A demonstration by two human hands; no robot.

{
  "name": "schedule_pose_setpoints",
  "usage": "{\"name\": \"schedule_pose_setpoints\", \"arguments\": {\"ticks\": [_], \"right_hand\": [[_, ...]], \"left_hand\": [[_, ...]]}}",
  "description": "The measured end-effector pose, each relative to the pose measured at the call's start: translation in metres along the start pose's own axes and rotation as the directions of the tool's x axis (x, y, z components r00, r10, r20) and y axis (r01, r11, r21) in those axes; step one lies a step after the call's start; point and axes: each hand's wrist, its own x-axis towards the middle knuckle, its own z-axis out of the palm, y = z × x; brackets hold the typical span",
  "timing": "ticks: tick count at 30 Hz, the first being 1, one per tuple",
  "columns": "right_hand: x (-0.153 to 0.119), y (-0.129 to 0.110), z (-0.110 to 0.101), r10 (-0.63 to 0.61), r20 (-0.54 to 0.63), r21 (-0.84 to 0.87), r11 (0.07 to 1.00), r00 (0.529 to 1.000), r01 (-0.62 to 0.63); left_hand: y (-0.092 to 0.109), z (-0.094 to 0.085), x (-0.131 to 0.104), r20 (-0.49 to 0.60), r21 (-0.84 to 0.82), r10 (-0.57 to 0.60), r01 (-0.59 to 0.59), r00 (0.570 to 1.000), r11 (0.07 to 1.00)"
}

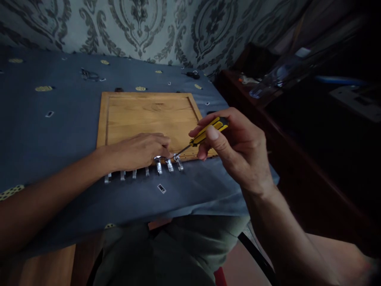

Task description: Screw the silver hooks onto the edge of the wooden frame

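Observation:
A wooden board (149,115) with a raised rim lies on the blue patterned cloth. Along its near edge stands a row of several silver metal hooks (159,167). My right hand (235,147) grips a yellow and black screwdriver (208,131), its tip touching the rightmost hook (179,163). My left hand (139,151) rests on the board's near edge, fingers drawn together beside the hooks near the screwdriver tip. Whatever may be between its fingertips is too small to make out. Small dark holes show in the board's edge right of the rightmost hook.
A dark object with a thin shaft (193,74) lies behind the board, and a small clear item (89,74) lies at the back left. On the dark furniture at the right rests a clear plastic bottle (276,75). Patterned fabric hangs behind.

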Motion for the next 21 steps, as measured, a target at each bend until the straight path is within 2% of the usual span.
{"name": "schedule_pose_setpoints", "arguments": {"ticks": [5, 16, 21], "right_hand": [[-0.0009, 0.0019, -0.0004, -0.023, 0.017, -0.003, 1.000, 1.000, 0.023], [0.0053, 0.0054, 0.0093, -0.037, -0.067, 0.029, 0.999, 0.997, 0.039], [0.0057, 0.0057, 0.0054, 0.003, -0.013, 0.050, 0.999, 1.000, -0.003]], "left_hand": [[0.0007, -0.0019, 0.0008, 0.025, 0.015, -0.010, 0.010, 1.000, 1.000], [0.0033, -0.0032, 0.0013, 0.000, -0.021, -0.014, 0.014, 1.000, 1.000], [0.0041, -0.0034, 0.0012, -0.001, -0.024, -0.016, 0.016, 1.000, 1.000]]}}
